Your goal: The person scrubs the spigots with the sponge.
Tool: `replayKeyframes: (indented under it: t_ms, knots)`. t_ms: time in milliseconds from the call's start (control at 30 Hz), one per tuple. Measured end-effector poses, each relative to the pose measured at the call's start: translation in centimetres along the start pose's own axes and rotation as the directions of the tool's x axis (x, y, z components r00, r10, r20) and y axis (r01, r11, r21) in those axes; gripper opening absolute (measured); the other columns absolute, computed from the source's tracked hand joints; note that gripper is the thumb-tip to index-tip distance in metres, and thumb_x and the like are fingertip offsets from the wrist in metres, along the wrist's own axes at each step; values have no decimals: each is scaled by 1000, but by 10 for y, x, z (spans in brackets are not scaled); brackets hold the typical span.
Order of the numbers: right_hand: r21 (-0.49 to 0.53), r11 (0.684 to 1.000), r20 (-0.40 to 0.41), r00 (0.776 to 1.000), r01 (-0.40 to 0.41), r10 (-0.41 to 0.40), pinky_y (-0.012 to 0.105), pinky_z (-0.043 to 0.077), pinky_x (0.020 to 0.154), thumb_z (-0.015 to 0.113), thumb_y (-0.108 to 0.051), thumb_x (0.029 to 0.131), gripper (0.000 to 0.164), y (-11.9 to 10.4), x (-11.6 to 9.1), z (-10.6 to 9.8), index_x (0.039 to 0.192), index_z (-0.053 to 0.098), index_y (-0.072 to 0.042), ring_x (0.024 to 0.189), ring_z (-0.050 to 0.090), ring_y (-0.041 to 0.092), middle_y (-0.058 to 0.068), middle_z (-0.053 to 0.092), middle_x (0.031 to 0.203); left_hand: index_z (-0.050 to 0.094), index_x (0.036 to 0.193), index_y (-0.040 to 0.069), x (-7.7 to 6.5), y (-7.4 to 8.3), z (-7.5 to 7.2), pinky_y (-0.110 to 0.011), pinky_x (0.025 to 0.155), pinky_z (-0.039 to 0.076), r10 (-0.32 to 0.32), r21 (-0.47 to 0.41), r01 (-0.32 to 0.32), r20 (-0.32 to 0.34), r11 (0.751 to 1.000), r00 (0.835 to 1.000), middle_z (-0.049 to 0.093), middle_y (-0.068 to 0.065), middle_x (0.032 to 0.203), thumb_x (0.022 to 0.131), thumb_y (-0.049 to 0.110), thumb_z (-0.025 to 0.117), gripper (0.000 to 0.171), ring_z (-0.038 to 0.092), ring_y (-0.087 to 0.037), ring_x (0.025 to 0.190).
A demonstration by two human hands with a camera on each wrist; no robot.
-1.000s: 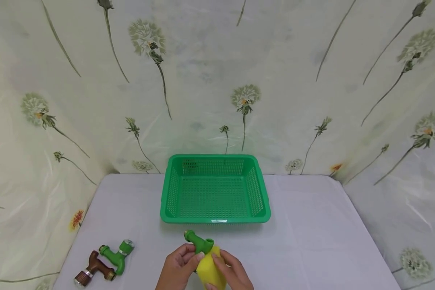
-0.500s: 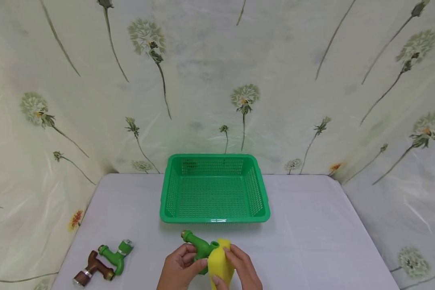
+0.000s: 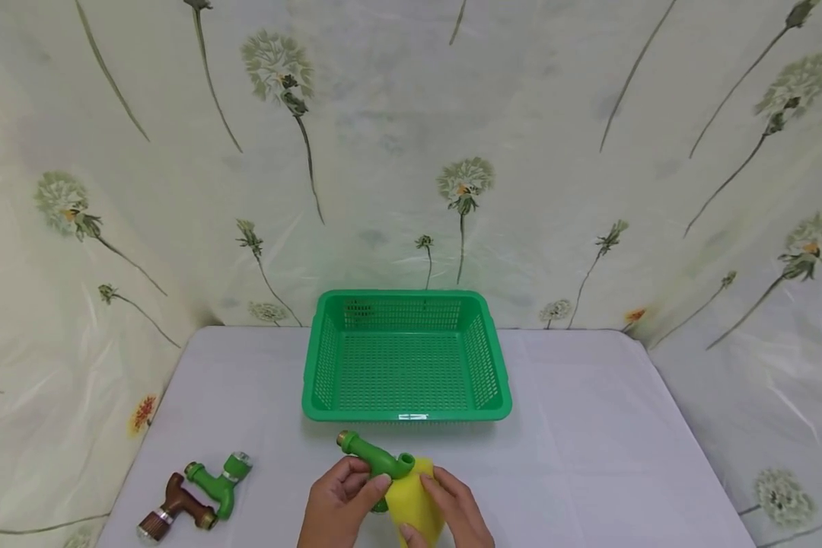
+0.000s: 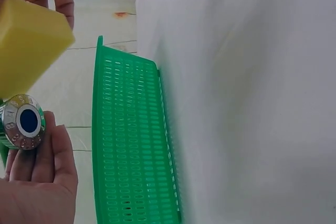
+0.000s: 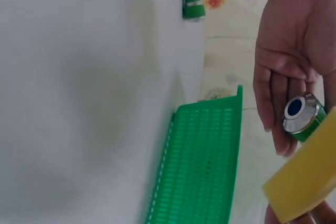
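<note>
My left hand (image 3: 342,498) grips a green tap (image 3: 373,457) with a brass-coloured threaded end pointing up and left. The tap's silver knob (image 4: 25,121) with a dark blue centre rests against the left fingers in the left wrist view. My right hand (image 3: 457,508) holds a yellow sponge (image 3: 414,498) between thumb and fingers, up against the tap's spout side. In the right wrist view the sponge (image 5: 302,174) hangs just beside the knob (image 5: 303,115). Part of the tap's body is hidden behind the left fingers and the sponge.
A green perforated basket (image 3: 404,416) stands on the white-covered table (image 3: 582,457) beyond the hands. At the left lie another green tap (image 3: 219,483) and a brown tap (image 3: 178,506), side by side. Flower-patterned sheeting (image 3: 383,152) hangs around the table.
The sponge shifts right, away from the tap, then comes back against it slightly lower. The tap moves a little left and tilts. Basket and other taps stay put.
</note>
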State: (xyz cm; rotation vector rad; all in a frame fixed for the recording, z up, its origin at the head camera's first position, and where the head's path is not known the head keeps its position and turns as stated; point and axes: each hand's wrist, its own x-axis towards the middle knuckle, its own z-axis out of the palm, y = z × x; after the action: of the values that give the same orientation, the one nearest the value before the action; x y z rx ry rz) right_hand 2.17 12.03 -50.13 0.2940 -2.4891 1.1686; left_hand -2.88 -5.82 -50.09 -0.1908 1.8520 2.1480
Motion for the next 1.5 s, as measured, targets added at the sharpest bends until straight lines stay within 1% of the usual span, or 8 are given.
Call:
replayKeyframes:
  t_ms: [233, 533, 733, 833, 967, 1033, 1200, 1500]
  knots:
    - [61, 994, -31, 995, -88, 90, 24, 53, 79, 81, -28, 79, 63, -5, 4, -4, 135, 53, -22, 111, 58, 14, -2, 51, 135, 61, 112, 0, 0, 2, 4, -32, 75, 55, 16, -3, -16, -59, 1000, 998, 72, -10, 102, 82, 35, 77, 49, 68, -23, 93]
    - [97, 992, 17, 997, -79, 78, 32, 55, 82, 78, -32, 82, 53, 2, -5, 17, 131, 57, -25, 113, 58, 14, -6, 50, 135, 58, 114, -1, 3, -4, 10, -30, 78, 55, 8, -21, -8, -16, 1000, 1000, 71, -11, 103, 88, 36, 71, 47, 67, -25, 93]
    - [39, 999, 32, 999, -14, 13, 31, 56, 77, 78, -31, 83, 54, 5, -7, 12, 132, 57, -24, 111, 57, 12, -5, 48, 137, 58, 116, 0, 4, -6, 3, -30, 77, 55, 19, 37, -24, 116, 999, 993, 71, -10, 104, 93, 35, 64, 42, 67, -26, 92]
    - [38, 998, 58, 997, -50, 47, 28, 55, 77, 77, -34, 83, 51, 3, -7, 8, 130, 58, -27, 109, 57, 9, -8, 48, 137, 58, 115, 1, 4, -4, -1, -29, 78, 55, 34, 57, -44, 179, 997, 983, 71, -9, 105, 94, 31, 64, 38, 68, -25, 94]
    - [85, 994, 78, 995, -62, 56, 26, 55, 76, 77, -33, 83, 50, 4, -8, 6, 129, 59, -27, 107, 59, 8, -8, 49, 136, 59, 114, 0, 5, -4, -4, -30, 77, 56, 23, 44, -33, 208, 998, 978, 72, -11, 103, 92, 29, 67, 37, 68, -26, 92]
    - [99, 995, 74, 997, -32, 25, 26, 55, 75, 78, -31, 83, 51, 7, -8, 6, 129, 59, -26, 107, 59, 10, -6, 50, 136, 58, 113, -2, 5, -4, -5, -32, 76, 56, 12, 12, -15, 215, 1000, 977, 71, -12, 104, 92, 27, 68, 37, 68, -27, 92]
    - [50, 998, 44, 998, 30, -32, 29, 56, 78, 80, -29, 81, 52, 17, -7, 11, 129, 61, -22, 110, 58, 12, -5, 52, 134, 56, 111, -3, 5, -6, -7, -33, 77, 56, -5, -16, 9, 214, 1000, 977, 70, -14, 106, 91, 27, 69, 38, 68, -28, 94]
    - [4, 992, 14, 992, -128, 128, 28, 53, 87, 78, -34, 82, 50, 20, 2, 3, 128, 61, -23, 114, 56, 9, -9, 54, 130, 57, 112, -2, 6, -5, -7, -29, 79, 53, -18, 15, 15, 209, 1000, 978, 71, -12, 105, 91, 32, 68, 41, 65, -19, 94]
